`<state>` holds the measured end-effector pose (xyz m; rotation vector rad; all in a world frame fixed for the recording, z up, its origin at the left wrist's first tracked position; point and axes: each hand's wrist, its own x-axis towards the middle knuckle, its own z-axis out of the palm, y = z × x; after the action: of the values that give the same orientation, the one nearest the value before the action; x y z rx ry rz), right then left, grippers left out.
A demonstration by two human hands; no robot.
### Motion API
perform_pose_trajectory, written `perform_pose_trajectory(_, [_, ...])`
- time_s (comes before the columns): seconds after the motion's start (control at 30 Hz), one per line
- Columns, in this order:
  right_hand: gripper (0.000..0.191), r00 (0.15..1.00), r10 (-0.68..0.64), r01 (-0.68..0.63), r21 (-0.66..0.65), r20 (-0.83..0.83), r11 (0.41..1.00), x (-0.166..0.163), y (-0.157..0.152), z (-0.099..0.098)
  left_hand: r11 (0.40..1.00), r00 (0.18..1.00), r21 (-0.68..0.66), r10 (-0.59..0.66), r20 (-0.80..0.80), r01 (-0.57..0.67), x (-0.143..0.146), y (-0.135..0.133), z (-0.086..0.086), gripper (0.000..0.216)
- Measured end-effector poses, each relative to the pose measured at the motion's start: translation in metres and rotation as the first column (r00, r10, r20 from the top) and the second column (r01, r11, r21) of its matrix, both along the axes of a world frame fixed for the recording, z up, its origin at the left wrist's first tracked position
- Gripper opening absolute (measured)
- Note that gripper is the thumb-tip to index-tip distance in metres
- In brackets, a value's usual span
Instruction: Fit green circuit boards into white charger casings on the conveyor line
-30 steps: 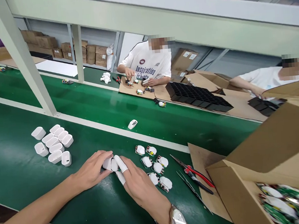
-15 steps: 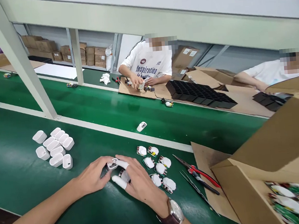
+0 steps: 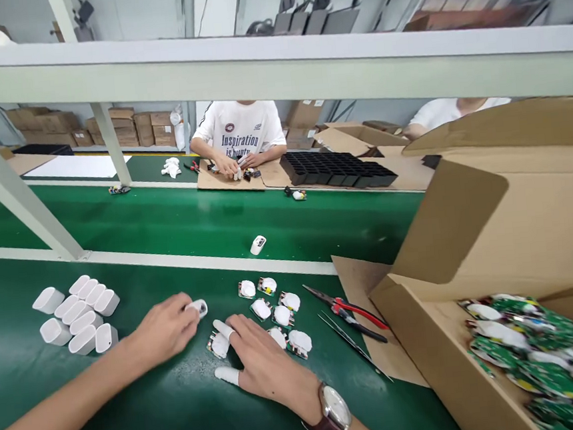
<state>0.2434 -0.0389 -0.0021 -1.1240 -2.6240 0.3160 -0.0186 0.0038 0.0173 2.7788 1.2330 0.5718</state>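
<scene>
Left grip (image 3: pixel 166 329) clasps one white shell (image 3: pixel 198 308); right grip (image 3: pixel 264 364) released, touching one board (image 3: pixel 220 346); seven boards (image 3: pixel 281 316) beside.

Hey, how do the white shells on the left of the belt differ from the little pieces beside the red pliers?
The white shells are plain, hollow and all white; the board pieces show white caps over coloured parts. The white shells sit packed in touching rows; the board pieces lie looser, mostly apart. Both groups rest on the green belt.

1 head camera (close) looks down at belt (image 3: pixel 217 221).
</scene>
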Motion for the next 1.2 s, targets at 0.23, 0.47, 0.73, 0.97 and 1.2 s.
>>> perform_pose_trajectory(0.23, [0.036,0.991,-0.027,0.034,0.047,-0.131,0.998,0.002,0.001,-0.012,0.887,0.891,-0.091,0.452,-0.032,-0.453,-0.007,0.153,0.038,0.012])
perform_pose_trajectory(0.47, [0.036,0.999,-0.035,0.038,0.245,-0.015,0.969,0.002,-0.004,-0.030,0.888,0.886,-0.090,0.458,0.069,-0.451,-0.039,0.132,0.059,0.032])
perform_pose_trajectory(0.73, [0.047,0.999,0.037,-0.027,0.408,-0.015,0.912,0.003,0.003,-0.046,0.946,0.943,-0.024,0.321,-0.093,-0.324,-0.135,-0.046,0.075,0.030])
perform_pose_trajectory(0.97, [0.037,0.981,0.115,-0.064,0.297,-0.159,0.953,0.000,0.003,-0.027,0.970,0.975,-0.104,0.222,0.009,-0.220,-0.102,-0.077,0.017,0.015])
perform_pose_trajectory(1.2, [0.042,0.910,0.041,0.066,0.242,-0.411,0.968,-0.006,0.003,-0.011,0.957,0.981,-0.253,0.169,0.095,-0.140,-0.016,-0.020,-0.012,0.025])
